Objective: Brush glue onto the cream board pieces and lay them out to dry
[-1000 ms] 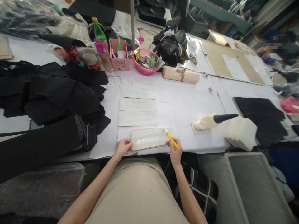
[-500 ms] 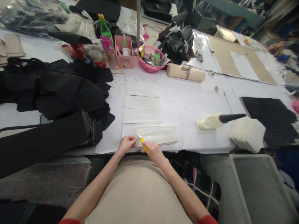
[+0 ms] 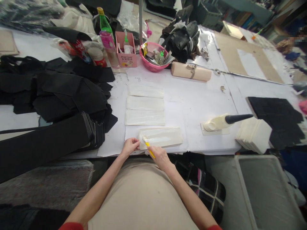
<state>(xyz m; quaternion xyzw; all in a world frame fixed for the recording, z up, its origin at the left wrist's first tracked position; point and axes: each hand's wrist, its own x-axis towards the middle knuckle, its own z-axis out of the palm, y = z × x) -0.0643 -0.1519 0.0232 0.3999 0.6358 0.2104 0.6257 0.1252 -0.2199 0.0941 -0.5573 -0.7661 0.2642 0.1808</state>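
Note:
My right hand [image 3: 160, 156] is closed round the yellow handle of a small paintbrush [image 3: 150, 150]. Its bristles touch the left end of a pale cream rectangular panel [image 3: 165, 135], which has wet-looking white streaks on it and seems to top a thin stack. At that panel's left edge, my left hand [image 3: 130, 146] has its fingertips pinched together on the corner. Beyond lie three similar coated panels [image 3: 145, 117] in a column on white paper. Off to the right, a cream-smeared bottle with a black nozzle [image 3: 220, 122] lies on a small pale sheet.
Black cut pieces [image 3: 59, 86] are heaped on the left, beside a stack of long black panels [image 3: 48, 142]. A pink basin [image 3: 153, 68], a pink box [image 3: 127, 60] and a beige roll [image 3: 179, 71] stand behind. Right are cream blocks [image 3: 254, 134] and a grey bin [image 3: 271, 188].
The brush tip and my right hand have shifted slightly to the right along the panel. My left hand stays at the corner. The whole view has tilted a little.

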